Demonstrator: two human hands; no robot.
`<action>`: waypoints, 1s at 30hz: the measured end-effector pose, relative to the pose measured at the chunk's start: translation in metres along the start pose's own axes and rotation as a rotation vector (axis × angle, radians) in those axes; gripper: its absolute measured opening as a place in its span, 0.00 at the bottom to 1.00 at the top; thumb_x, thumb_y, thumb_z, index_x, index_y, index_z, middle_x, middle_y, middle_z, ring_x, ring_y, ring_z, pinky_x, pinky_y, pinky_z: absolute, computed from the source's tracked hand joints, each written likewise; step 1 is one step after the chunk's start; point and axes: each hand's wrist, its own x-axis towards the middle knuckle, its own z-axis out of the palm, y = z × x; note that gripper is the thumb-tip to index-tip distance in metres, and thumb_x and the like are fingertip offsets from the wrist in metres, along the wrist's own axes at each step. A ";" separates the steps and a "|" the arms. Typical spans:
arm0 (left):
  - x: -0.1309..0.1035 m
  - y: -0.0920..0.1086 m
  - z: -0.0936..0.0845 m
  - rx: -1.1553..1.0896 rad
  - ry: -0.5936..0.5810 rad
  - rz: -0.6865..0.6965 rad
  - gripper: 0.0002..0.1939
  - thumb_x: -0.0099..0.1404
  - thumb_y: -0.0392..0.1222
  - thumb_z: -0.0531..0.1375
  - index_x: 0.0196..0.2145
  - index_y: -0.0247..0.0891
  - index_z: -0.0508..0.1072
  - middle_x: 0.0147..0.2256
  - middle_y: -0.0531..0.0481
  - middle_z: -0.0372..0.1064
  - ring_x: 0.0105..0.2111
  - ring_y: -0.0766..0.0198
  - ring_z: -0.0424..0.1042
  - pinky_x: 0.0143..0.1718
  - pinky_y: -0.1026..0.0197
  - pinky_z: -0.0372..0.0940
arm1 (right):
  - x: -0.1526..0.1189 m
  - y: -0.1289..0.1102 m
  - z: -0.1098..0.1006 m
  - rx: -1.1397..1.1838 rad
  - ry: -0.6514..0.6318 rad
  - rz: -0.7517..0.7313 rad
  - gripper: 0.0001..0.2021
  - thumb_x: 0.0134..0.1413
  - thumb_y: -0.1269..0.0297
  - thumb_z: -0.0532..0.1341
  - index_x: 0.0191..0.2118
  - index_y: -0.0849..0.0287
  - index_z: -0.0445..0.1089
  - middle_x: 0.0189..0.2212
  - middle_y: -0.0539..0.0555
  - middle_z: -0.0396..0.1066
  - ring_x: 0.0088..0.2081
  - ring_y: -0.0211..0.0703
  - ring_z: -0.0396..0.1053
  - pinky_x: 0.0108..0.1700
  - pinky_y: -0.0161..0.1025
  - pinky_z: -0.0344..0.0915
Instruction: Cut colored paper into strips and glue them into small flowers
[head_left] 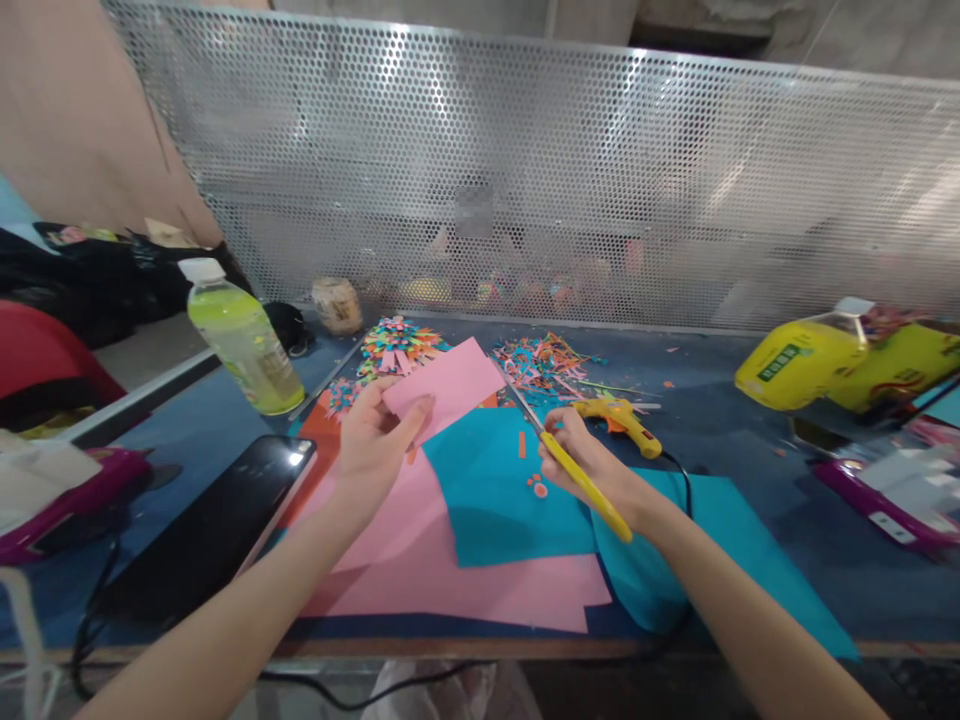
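My left hand (pixel 379 430) pinches a pink paper piece (pixel 450 385) between thumb and fingers, raised above the table. In my right hand (pixel 577 455) are scissors (pixel 585 485) with yellow handles, their metal blades pointing up and left to the right edge of that piece. Whether the blades touch the paper I cannot tell. Below both hands lie blue sheets (pixel 502 510) over larger pink sheets (pixel 465 590). A small round pink-and-white piece (pixel 541 490) and an orange strip (pixel 522 444) rest on the blue. Just beyond my right hand is a yellow glue gun (pixel 619 420).
Coloured paper strips (pixel 540 360) are heaped at the back, beside a layered paper ornament (pixel 394 345). A drink bottle (pixel 244 335) and a phone (pixel 217 520) are to the left. On the right lies a yellow bottle (pixel 799 360). A perforated metal panel (pixel 525 150) borders the back.
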 end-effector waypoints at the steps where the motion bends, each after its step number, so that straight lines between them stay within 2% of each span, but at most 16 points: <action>1: 0.000 0.000 0.000 0.004 0.001 0.001 0.12 0.48 0.40 0.63 0.32 0.37 0.67 0.22 0.57 0.65 0.18 0.72 0.63 0.19 0.69 0.58 | 0.000 -0.001 0.000 0.006 0.000 0.003 0.18 0.51 0.54 0.56 0.38 0.54 0.45 0.26 0.44 0.52 0.24 0.31 0.58 0.28 0.34 0.64; 7: 0.001 0.000 -0.001 -0.005 0.014 -0.017 0.14 0.48 0.42 0.64 0.33 0.37 0.67 0.26 0.55 0.66 0.21 0.71 0.65 0.19 0.69 0.61 | -0.002 -0.001 -0.001 0.005 -0.002 0.000 0.17 0.52 0.55 0.56 0.37 0.55 0.45 0.27 0.45 0.53 0.25 0.32 0.59 0.29 0.36 0.64; 11: 0.001 0.000 0.000 -0.010 -0.013 -0.051 0.14 0.48 0.42 0.64 0.33 0.37 0.66 0.24 0.55 0.64 0.19 0.72 0.63 0.17 0.70 0.60 | -0.002 0.004 -0.002 0.013 -0.010 -0.009 0.17 0.52 0.55 0.55 0.38 0.55 0.45 0.27 0.45 0.53 0.25 0.32 0.58 0.28 0.35 0.63; 14: 0.001 0.002 0.000 -0.004 0.011 -0.082 0.15 0.48 0.42 0.64 0.33 0.37 0.66 0.23 0.56 0.63 0.18 0.72 0.62 0.15 0.71 0.60 | -0.003 0.007 -0.002 0.003 -0.003 -0.009 0.16 0.53 0.55 0.55 0.39 0.55 0.46 0.27 0.45 0.54 0.25 0.32 0.58 0.27 0.35 0.63; 18: 0.002 0.003 0.000 -0.002 0.049 -0.081 0.16 0.47 0.42 0.64 0.34 0.36 0.66 0.23 0.56 0.63 0.16 0.74 0.61 0.14 0.71 0.59 | -0.004 0.010 -0.002 -0.044 0.036 0.014 0.17 0.52 0.53 0.55 0.40 0.55 0.48 0.26 0.46 0.55 0.26 0.33 0.59 0.27 0.35 0.63; 21: 0.002 0.001 -0.001 -0.006 0.027 -0.072 0.16 0.47 0.43 0.64 0.34 0.36 0.66 0.22 0.56 0.63 0.16 0.74 0.60 0.14 0.71 0.59 | -0.004 0.009 -0.001 -0.052 0.075 0.016 0.18 0.50 0.53 0.57 0.40 0.55 0.49 0.26 0.46 0.56 0.26 0.34 0.60 0.27 0.35 0.63; 30: -0.002 0.000 0.001 0.009 -0.021 -0.093 0.17 0.47 0.43 0.64 0.35 0.37 0.67 0.22 0.56 0.65 0.16 0.73 0.63 0.16 0.71 0.60 | -0.002 0.007 -0.002 0.053 0.008 -0.025 0.17 0.51 0.57 0.57 0.38 0.55 0.46 0.26 0.45 0.55 0.25 0.32 0.59 0.27 0.34 0.63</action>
